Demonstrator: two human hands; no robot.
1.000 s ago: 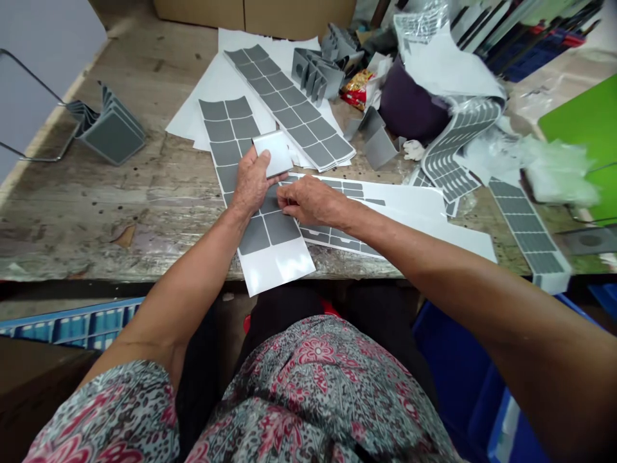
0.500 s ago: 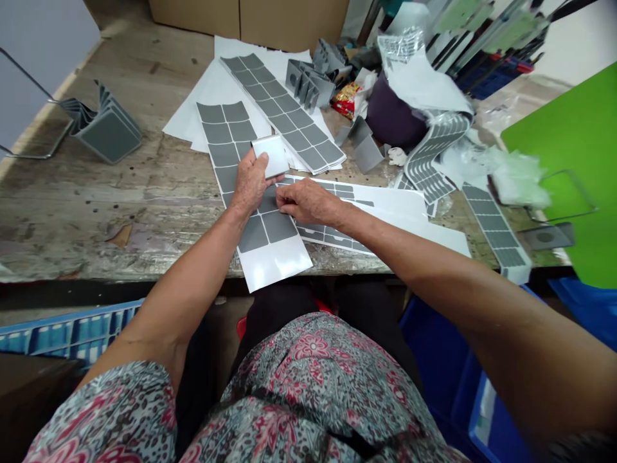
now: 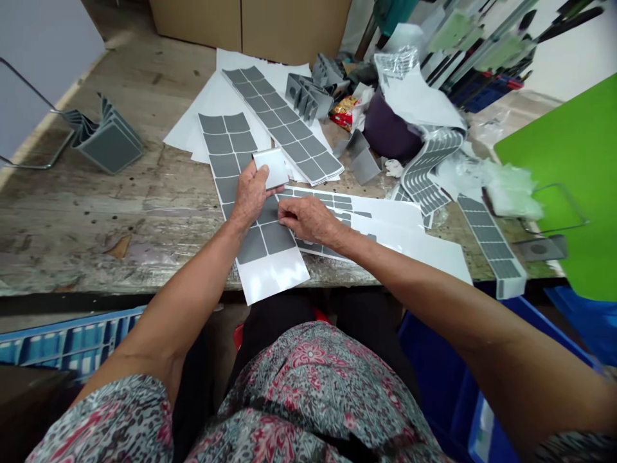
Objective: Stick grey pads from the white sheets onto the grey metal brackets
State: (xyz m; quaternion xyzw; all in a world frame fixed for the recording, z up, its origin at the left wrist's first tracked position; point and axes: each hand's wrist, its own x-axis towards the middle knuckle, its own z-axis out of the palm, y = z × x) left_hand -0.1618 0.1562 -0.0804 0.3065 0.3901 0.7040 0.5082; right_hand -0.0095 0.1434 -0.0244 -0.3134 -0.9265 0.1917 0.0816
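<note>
My left hand (image 3: 251, 193) grips a bent silver metal bracket (image 3: 271, 168), thumb on top of its pale, flat face. Below it lies a long sheet of grey square stickers (image 3: 252, 244) on white backing. My right hand (image 3: 303, 217) is closed in a pinch at the sheet's right edge, just right of and below the bracket; what its fingertips hold, if anything, is hidden. Under the right wrist is another white sheet with small grey stickers (image 3: 342, 200). A further strip of grey square stickers (image 3: 289, 128) lies behind the bracket.
Bent grey brackets (image 3: 110, 141) stand nested at the left, beside a wire frame (image 3: 53, 164). More brackets (image 3: 308, 96), a dark purple round object (image 3: 391, 128) and a curling sticker strip (image 3: 429, 170) crowd the back right. A green board (image 3: 569, 173) leans right; blue bins (image 3: 436, 373) sit below.
The whole scene sits slightly lower in view as the camera tilts. Both hands keep nearly the same place over the sticker sheet, and the left still holds the bracket.
</note>
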